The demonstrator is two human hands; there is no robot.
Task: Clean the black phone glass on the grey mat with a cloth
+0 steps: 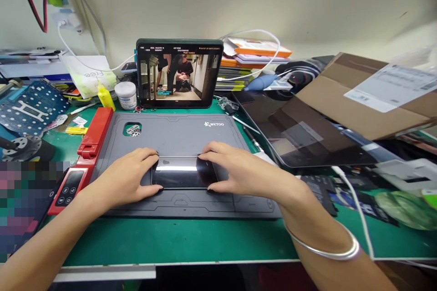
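Note:
A smartphone (184, 173) with a glossy black screen lies sideways on a grey work mat (174, 136) marked WKTOO. My left hand (136, 175) grips its left end, thumb at the near edge and fingers at the far edge. At the other end, my right hand (235, 170) holds it the same way, with a silver bangle on that wrist. Both ends of the phone are partly covered by my fingers. Small metal parts (134, 130) sit in the cut-out at the mat's upper left.
Behind the mat stands a tablet (179, 75) playing a video. A red device (73, 186) borders the mat's left side. A white jar (126, 95) and a yellow bottle (105, 95) stand at back left. On the right are a large dark glass panel (290, 132) and a cardboard box (368, 95).

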